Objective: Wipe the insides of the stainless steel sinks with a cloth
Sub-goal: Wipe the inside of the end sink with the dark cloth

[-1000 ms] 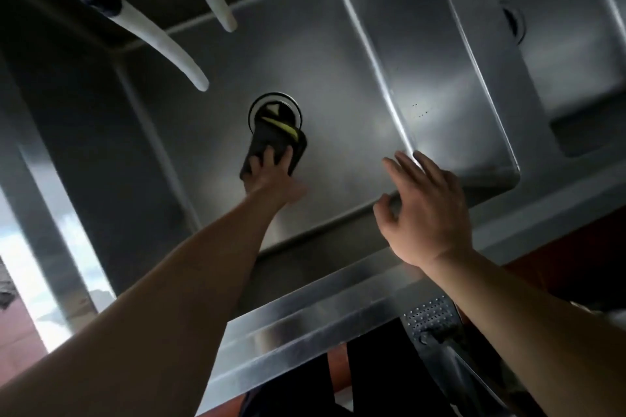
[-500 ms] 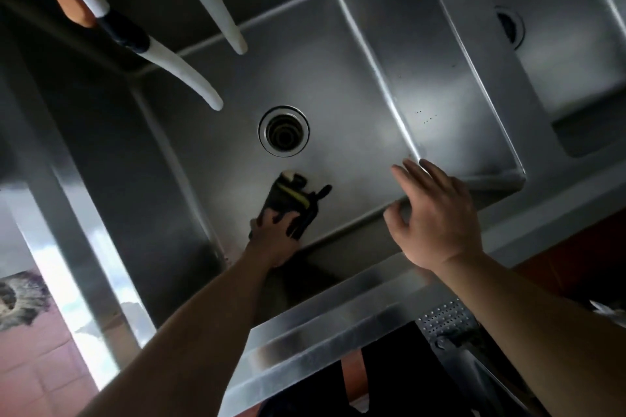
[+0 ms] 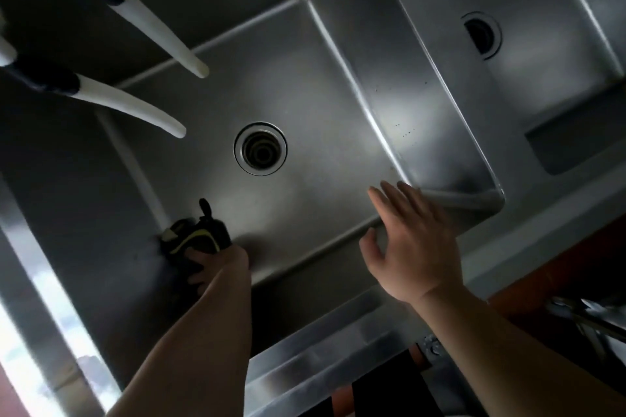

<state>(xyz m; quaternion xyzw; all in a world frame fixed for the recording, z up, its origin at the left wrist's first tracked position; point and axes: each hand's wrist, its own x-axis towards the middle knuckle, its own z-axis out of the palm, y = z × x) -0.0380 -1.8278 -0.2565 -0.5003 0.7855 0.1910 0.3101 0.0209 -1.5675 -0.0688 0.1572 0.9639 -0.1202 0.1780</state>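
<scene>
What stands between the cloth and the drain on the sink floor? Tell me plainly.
Nothing visible. The left hand grips the dark cloth at the near-left corner of the sink; bare steel runs from there to the drain. The two white spouts hang above, off to the left. The right hand is open to the right.

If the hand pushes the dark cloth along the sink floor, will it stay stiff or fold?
Probably fold: the cloth already looks bunched under the left hand. It likely slides easily, since the sink floor looks smooth.
</scene>
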